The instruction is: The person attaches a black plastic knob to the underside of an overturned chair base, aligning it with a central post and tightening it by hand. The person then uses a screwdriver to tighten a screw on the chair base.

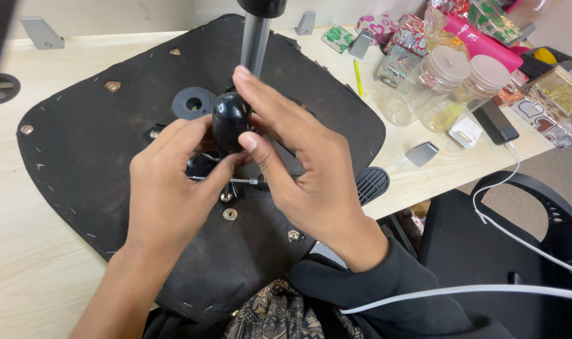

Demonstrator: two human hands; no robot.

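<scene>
An upturned office chair seat (79, 138), black fabric underside with staples and metal bolts, lies on a light wooden desk. A black mechanism with a shiny gas cylinder (256, 47) rises from its middle. My left hand (170, 188) and my right hand (298, 157) both close around a glossy black knob (229, 119) at the base of the cylinder, fingers wrapped on either side. A thin metal rod (226, 180) shows under my thumbs. A black round washer (193, 103) sits on the seat just left of the knob.
Clear plastic jars (446, 78), shiny wrapped packages (411, 37), a pink roll (480, 41) and a dark phone (496, 122) crowd the desk's right side. A black chair (524, 251) with a white cable (505, 232) stands at lower right. Grey brackets (41, 31) lie at the back.
</scene>
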